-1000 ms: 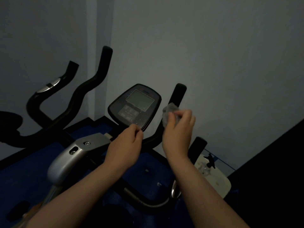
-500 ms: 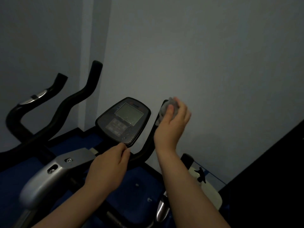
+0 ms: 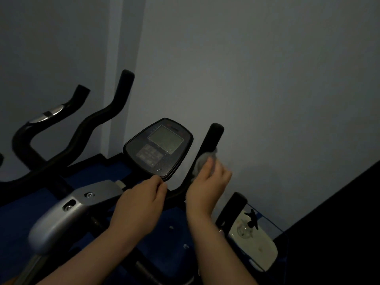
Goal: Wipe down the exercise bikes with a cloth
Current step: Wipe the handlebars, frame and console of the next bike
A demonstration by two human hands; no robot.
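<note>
My right hand (image 3: 207, 185) pinches cloth (image 3: 202, 160) around handlebar (image 3: 208, 145); left hand (image 3: 141, 199), curled, steadies console (image 3: 159, 148). I'd wrap fully, stroke to tip.

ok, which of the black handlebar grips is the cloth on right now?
The upright black grip just right of the display console; the right hand presses the grey cloth against it. The others are untouched.

Crumpled grey cloth (image 3: 202, 161) pressed against the exercise bike's (image 3: 160, 149) black right handlebar (image 3: 207, 149).
</note>
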